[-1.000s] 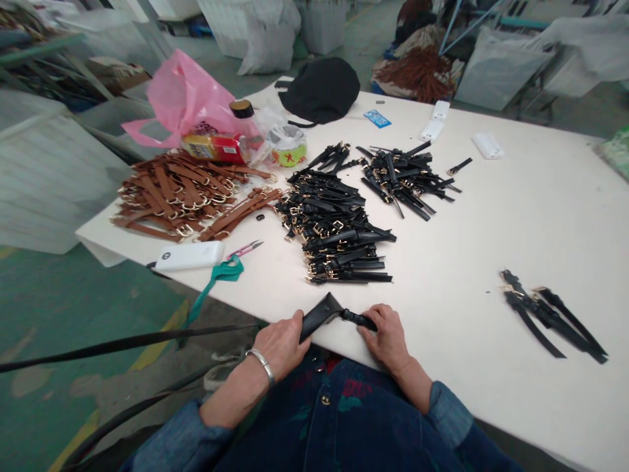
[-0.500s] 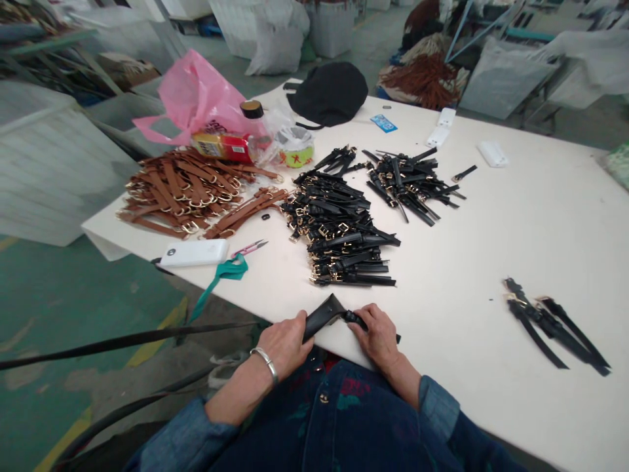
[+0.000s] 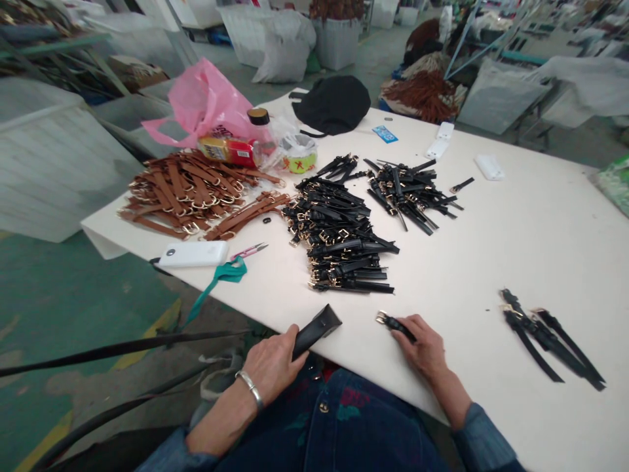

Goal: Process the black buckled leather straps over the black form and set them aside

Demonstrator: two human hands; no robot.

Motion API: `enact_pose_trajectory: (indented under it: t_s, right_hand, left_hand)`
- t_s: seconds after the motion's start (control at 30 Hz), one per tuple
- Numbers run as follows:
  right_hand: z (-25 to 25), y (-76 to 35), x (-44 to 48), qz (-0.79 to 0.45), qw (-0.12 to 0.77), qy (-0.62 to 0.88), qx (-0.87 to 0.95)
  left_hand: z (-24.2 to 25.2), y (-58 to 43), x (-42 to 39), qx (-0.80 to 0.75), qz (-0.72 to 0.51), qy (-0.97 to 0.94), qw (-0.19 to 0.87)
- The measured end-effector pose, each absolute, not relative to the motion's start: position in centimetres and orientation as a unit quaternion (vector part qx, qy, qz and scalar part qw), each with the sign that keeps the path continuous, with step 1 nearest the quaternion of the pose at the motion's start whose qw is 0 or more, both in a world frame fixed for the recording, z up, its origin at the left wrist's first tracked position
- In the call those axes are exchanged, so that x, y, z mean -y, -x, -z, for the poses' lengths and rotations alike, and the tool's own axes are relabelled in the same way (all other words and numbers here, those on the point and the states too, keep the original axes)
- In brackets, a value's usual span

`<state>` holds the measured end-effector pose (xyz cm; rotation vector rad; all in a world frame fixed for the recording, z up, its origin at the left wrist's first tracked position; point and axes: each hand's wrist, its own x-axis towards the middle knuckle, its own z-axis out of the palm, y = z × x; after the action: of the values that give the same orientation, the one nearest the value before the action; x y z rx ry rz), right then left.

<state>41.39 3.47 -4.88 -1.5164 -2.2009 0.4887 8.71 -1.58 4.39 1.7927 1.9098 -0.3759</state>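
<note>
Wide black leather strap (image 3: 314, 331) poking out of left hand (image 3: 272, 373), fingers closing around it, right hand (image 3: 425, 347) pressing on gold-buckled black strap (image 3: 397, 326), grip unclear, beside white worktable (image 3: 491, 262) edge

Left hand (image 3: 272, 373) gripping wide black leather strap (image 3: 314, 332); right hand (image 3: 425, 345) touching short buckled strap (image 3: 396, 326) on white table (image 3: 540, 216).

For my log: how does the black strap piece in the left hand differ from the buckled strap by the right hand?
The black strap piece in the left hand is broad, no buckle showing; the buckled strap by the right hand is narrower, with a gold buckle. The piece tilts up; the strap lies low on the table. Both are black.
</note>
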Motion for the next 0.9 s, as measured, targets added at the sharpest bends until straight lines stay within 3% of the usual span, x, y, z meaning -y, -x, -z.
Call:
enact_pose_trajectory:
  t_s: [0.17, 0.27, 0.47, 0.57, 0.73, 0.9]
  right_hand:
    - [4.4, -55.3, -4.0, 0.017, 0.179, 0.663, 0.727]
    - [4.2, -55.6, -5.3, 0.131, 0.206, 0.678, 0.694]
    - [4.5, -37.7, -8.6, -0.054, 0.233, 0.508, 0.827]
    - [4.7, -31.7, -9.7, -0.078, 0.228, 0.493, 0.836]
    - [4.7, -31.0, -9.9, -0.133, 0.229, 0.496, 0.827]
    - [3.0, -32.4, -8.7, -0.339, 0.195, 0.466, 0.794]
  left_hand:
    - [-4.8, -7.8, 2.6, -0.726, 0.117, -0.632, 0.246]
    - [-5.0, -7.4, 2.6, -0.738, 0.111, -0.619, 0.246]
    - [-5.1, -7.1, 2.9, -0.745, 0.111, -0.613, 0.238]
    - [-5.2, -7.2, 3.4, -0.744, 0.108, -0.611, 0.248]
    - [-5.2, -7.0, 3.9, -0.743, 0.094, -0.610, 0.260]
    - [-5.0, -6.4, 4.2, -0.747, 0.091, -0.603, 0.266]
